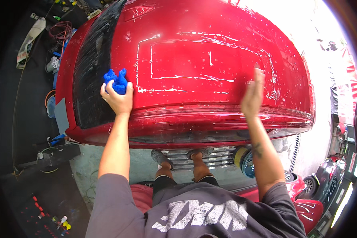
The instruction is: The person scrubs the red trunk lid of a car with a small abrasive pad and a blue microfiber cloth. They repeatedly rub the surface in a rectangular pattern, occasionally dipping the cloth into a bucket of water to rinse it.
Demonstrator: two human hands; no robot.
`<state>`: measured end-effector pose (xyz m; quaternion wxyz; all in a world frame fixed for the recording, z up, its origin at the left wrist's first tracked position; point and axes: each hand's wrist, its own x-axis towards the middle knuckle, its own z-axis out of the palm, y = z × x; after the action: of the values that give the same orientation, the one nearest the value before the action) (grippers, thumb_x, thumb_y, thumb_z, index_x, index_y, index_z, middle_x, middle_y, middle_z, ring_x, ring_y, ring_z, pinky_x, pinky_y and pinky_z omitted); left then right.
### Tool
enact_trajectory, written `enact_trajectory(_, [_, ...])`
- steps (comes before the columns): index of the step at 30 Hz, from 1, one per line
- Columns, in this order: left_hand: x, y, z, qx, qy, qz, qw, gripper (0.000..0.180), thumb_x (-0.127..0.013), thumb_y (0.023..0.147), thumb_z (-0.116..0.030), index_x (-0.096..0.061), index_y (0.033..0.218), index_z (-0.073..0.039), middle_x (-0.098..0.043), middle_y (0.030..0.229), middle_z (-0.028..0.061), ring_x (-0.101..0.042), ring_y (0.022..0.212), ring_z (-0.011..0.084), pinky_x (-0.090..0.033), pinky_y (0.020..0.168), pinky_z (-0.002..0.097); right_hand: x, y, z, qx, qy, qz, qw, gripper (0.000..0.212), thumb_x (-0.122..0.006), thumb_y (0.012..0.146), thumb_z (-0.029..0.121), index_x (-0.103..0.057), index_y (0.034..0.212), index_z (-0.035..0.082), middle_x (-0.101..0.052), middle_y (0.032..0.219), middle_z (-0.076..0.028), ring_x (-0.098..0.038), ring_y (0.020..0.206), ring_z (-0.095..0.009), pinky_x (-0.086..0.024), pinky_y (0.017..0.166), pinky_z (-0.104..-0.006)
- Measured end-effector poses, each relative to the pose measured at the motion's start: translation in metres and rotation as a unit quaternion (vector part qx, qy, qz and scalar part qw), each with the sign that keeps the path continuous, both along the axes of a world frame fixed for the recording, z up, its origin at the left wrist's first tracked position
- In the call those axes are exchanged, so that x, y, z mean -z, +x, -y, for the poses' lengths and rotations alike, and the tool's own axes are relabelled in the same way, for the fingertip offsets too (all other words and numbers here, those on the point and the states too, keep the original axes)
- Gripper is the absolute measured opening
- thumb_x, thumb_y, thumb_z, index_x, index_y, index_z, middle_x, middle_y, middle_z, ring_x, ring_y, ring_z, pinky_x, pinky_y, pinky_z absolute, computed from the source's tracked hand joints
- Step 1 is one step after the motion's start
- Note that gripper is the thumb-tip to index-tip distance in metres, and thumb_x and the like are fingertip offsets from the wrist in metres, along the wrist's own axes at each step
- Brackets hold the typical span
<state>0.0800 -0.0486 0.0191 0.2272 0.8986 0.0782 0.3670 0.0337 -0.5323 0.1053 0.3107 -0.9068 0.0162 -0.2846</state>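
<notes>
My left hand (120,99) is closed around a crumpled blue plush cloth (118,82), at the edge between the dark glass and the roof of a red car. Fingers straight and together, my right hand (253,95) is edge-on over the right part of the red roof (186,91) and holds nothing; whether it touches the paint I cannot tell. Broken white lines form nested rectangles on the glossy roof, with small droplet-like spots around them. Pale streaks cover the dark car window (95,67) left of the cloth.
Beneath my feet is a slatted metal platform (180,163), close along the car's side. A round yellow and black container (242,158) stands by its right end. Other cars (325,182) are at the lower right. A coiled hose (61,29) lies beyond the car's left end.
</notes>
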Motion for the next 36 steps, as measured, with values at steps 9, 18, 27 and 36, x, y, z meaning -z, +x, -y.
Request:
enact_trajectory(9, [-0.012, -0.020, 0.025, -0.034, -0.037, -0.030, 0.998, 0.075, -0.091, 0.082, -0.038, -0.058, 0.143, -0.010, -0.050, 0.151, 0.0299, -0.046, 0.144, 0.0499, -0.039, 0.119, 0.0624, 0.001, -0.057, -0.176, -0.191, -0.266, -0.235, 0.915, 0.058, -0.055, 0.112, 0.029, -0.045, 0.166, 0.010, -0.039, 0.175, -0.022, -0.031, 0.164, -0.041, -0.023, 0.134, -0.0582])
enact_trajectory(18, [-0.018, -0.015, 0.030, -0.039, -0.066, -0.068, 0.995, 0.068, -0.087, 0.083, -0.034, -0.059, 0.141, -0.011, -0.047, 0.150, 0.0303, -0.047, 0.138, 0.0510, -0.040, 0.118, 0.0627, -0.013, -0.015, -0.168, -0.212, -0.306, -0.273, 0.887, 0.063, -0.050, 0.114, 0.040, -0.040, 0.170, 0.012, -0.033, 0.178, -0.021, -0.025, 0.167, -0.039, -0.018, 0.136, -0.0575])
enact_trajectory(27, [-0.017, -0.022, 0.024, -0.028, -0.065, -0.078, 0.994, 0.070, -0.085, 0.083, -0.031, -0.059, 0.141, -0.004, -0.046, 0.152, 0.0314, -0.045, 0.140, 0.0520, -0.038, 0.118, 0.0641, -0.009, 0.257, -0.168, -0.167, -0.328, -0.273, 0.889, 0.063, -0.029, 0.119, 0.045, -0.032, 0.173, 0.013, -0.023, 0.182, -0.018, -0.017, 0.170, -0.035, -0.013, 0.138, -0.0558])
enact_trajectory(36, [-0.017, -0.018, 0.024, 0.007, -0.046, -0.052, 0.998, 0.075, -0.087, 0.079, -0.030, -0.057, 0.144, -0.005, -0.047, 0.150, 0.0332, -0.047, 0.139, 0.0528, -0.039, 0.117, 0.0640, 0.019, 0.443, -0.146, -0.111, -0.283, -0.222, 0.927, 0.067, -0.026, 0.117, 0.053, -0.037, 0.171, 0.016, -0.032, 0.180, -0.012, -0.027, 0.167, -0.034, -0.020, 0.135, -0.0609])
